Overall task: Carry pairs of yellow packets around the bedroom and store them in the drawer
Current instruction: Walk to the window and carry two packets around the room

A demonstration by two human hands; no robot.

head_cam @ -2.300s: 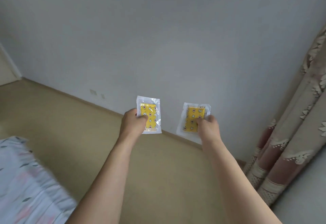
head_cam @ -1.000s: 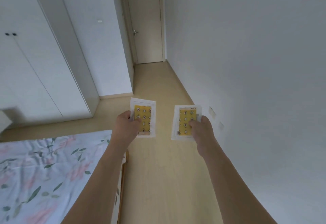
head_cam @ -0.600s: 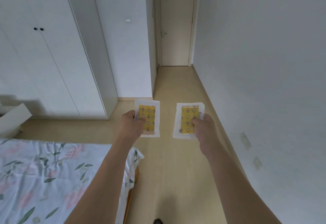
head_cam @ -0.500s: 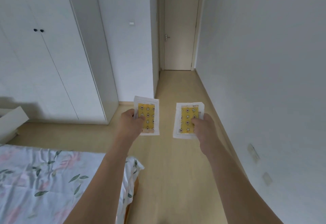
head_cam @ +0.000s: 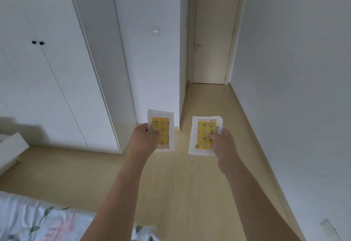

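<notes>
Two yellow packets in clear wrappers with white borders are held out in front of me, upright and side by side. My left hand (head_cam: 143, 139) grips the left yellow packet (head_cam: 163, 129) by its left edge. My right hand (head_cam: 223, 143) pinches the right yellow packet (head_cam: 203, 135), thumb on its face. A gap of bare floor shows between the two packets. No drawer is in view.
A white wardrobe (head_cam: 57, 73) with two black knobs fills the left. A closed door (head_cam: 214, 31) ends a narrow corridor ahead, white wall (head_cam: 296, 88) on the right. A floral bedsheet (head_cam: 38, 220) lies at bottom left, a white box-like corner (head_cam: 11, 149) at far left. The floor (head_cam: 190, 183) is pale wood.
The view swung from a bare wall and curtain to the wardrobe and door, and the bed slid down and out of frame. Both hands kept the packets in the same hold.
</notes>
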